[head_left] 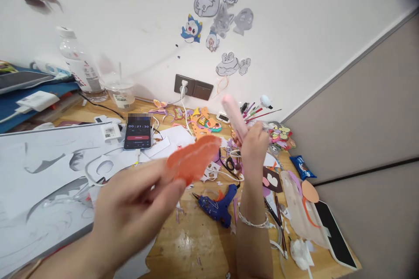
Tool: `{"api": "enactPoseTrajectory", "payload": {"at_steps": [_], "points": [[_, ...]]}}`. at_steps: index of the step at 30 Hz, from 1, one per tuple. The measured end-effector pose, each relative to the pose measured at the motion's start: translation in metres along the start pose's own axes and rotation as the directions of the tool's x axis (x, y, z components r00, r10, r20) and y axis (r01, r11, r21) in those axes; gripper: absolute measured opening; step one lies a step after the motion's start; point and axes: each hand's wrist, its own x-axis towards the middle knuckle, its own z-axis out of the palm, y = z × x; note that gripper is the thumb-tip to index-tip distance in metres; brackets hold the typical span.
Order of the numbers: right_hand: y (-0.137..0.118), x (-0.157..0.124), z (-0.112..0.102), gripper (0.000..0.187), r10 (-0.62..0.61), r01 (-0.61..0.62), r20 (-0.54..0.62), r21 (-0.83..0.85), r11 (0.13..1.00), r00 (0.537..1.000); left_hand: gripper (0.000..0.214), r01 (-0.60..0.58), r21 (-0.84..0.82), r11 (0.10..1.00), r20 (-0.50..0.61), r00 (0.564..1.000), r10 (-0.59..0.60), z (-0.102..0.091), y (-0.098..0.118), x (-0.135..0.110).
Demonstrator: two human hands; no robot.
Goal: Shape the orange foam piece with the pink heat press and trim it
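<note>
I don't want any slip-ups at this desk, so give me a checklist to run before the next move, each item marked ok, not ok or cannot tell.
1. Orange piece secured: ok, pinched in the left hand.
2. Pink stick-like object gripped: ok, held in the right hand; what it is, cannot tell.
3. Glue gun set down: ok, lying on the wooden table, in neither hand.
4. Glue gun cool: cannot tell, nothing shows its heat.
5. Surface around the glue gun tidy: not ok, paper scraps and a black cord lie nearby.
6. Bottle capped: ok, white cap on.
</note>
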Motion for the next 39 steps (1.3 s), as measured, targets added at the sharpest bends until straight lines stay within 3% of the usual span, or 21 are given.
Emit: {"api": "enactPoseTrajectory", "payload": {"at_steps": [4, 7, 12, 15, 19, 23, 29, 34, 39], "points": [[-0.006, -0.006, -0.014, 0.064, 0.03, -0.042, 0.133, 0.092, 0.995, 0.991, 0.026, 0.006, 0.044, 0.999, 0.005, 1.0, -0.006, 0.001, -0.008, 0.014], [-0.021, -0.023, -0.017, 0.069, -0.02, -0.031, 0.289, 0.173, 0.985, 0.957, 0.022, -0.007, 0.046, 0.999, 0.027, 1.0, 0.005, 0.002, -0.011, 0.02], [-0.039, -0.042, -0.011, 0.07, -0.101, 0.076, 0.446, 0.073, 0.994, 0.89, 0.018, -0.012, 0.048, 0.999, 0.093, 0.996, 0.007, 0.005, -0.013, 0.02], [-0.039, -0.043, -0.007, 0.066, -0.135, 0.161, 0.425, -0.024, 0.987, 0.895, 0.016, 0.011, 0.026, 1.0, 0.092, 0.996, -0.014, 0.007, -0.015, 0.017], [-0.036, -0.042, -0.006, 0.066, -0.167, 0.225, 0.313, -0.157, 0.962, 0.935, 0.023, 0.074, -0.038, 0.997, 0.021, 0.997, -0.073, 0.012, -0.015, 0.01], [-0.033, -0.044, 0.0, 0.066, -0.217, 0.253, 0.252, -0.121, 0.96, 0.943, 0.03, 0.155, -0.12, 0.981, -0.011, 0.987, -0.158, 0.018, -0.012, 0.006], [-0.027, -0.043, 0.016, 0.065, -0.199, 0.212, 0.219, -0.036, 0.977, 0.955, 0.031, 0.243, -0.235, 0.941, -0.019, 0.967, -0.255, 0.02, -0.012, 0.008], [-0.024, -0.038, 0.023, 0.066, -0.157, 0.173, 0.212, -0.058, 0.983, 0.965, 0.031, 0.286, -0.229, 0.93, 0.008, 0.956, -0.292, 0.019, -0.013, 0.008], [-0.012, -0.021, 0.027, 0.059, -0.036, 0.049, 0.14, -0.091, 0.995, 0.989, 0.035, 0.275, -0.178, 0.945, 0.068, 0.961, -0.267, 0.009, -0.009, 0.007]]}}
